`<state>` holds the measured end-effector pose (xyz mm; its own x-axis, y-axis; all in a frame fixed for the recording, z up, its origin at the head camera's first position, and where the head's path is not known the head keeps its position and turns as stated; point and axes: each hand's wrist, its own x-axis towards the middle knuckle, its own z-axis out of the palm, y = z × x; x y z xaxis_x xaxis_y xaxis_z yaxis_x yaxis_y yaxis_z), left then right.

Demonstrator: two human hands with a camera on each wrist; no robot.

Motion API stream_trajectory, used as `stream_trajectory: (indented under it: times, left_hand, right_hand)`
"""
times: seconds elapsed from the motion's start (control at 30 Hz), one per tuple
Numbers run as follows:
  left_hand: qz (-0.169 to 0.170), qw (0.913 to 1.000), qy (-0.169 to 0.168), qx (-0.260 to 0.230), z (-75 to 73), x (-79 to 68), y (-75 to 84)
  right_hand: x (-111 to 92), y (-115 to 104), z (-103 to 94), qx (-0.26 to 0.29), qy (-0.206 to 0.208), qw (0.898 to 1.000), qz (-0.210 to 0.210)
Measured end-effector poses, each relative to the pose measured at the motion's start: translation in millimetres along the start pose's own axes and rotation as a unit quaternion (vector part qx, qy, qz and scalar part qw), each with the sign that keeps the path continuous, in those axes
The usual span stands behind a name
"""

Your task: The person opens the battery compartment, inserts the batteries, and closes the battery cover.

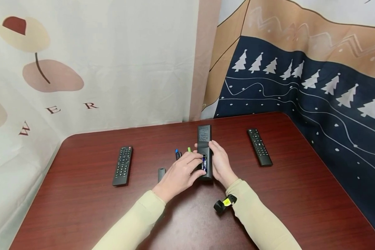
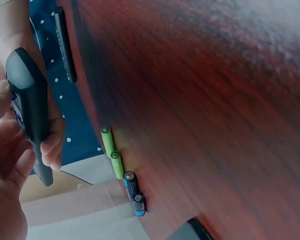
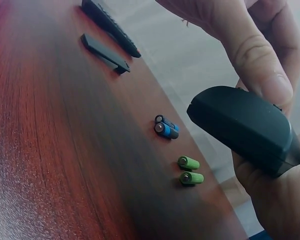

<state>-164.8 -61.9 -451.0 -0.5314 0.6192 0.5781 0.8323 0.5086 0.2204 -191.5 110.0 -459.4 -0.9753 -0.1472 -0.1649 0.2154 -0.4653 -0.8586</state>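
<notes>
My right hand (image 1: pixel 221 161) grips a long black plastic remote (image 1: pixel 204 139), back side up, above the shiny red-brown table (image 1: pixel 81 201). My left hand (image 1: pixel 181 173) puts thumb and finger on a shiny purple-blue round battery (image 1: pixel 204 164) in its open back; I can't tell if they pinch or just press. From there, two little green round batteries (image 3: pixel 192 178) and two blue-and-black round batteries (image 3: pixel 166 131) lie near 9 o'clock. A thin dark-grey plastic cover (image 3: pixel 104 52) lies at 8. Black remotes with buttons up lie farther out: the left one (image 1: pixel 123 166) at 9, the right one (image 1: pixel 259 147) at 3.
</notes>
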Motion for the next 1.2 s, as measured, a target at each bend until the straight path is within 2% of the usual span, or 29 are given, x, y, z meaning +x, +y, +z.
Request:
stream_trajectory:
  times: [0.3, 0.97, 1.2]
  left_hand:
    - [-0.032, 0.9994, 0.013, 0.008, 1.8, -0.1, 0.3]
    - [-0.066, 0.9969, 0.021, -0.038, 1.6, 6.3, 1.5]
    - [-0.095, 0.9939, 0.015, -0.053, 1.2, 9.9, 1.7]
  right_hand:
    - [-1, 0, 0.1, -0.006, -0.004, 1.000, -0.006]
    - [-1, -2, 3.9, 0.006, 0.007, 1.000, -0.010]
    - [-3, -2, 5.3, 0.001, 0.020, 1.000, -0.005]
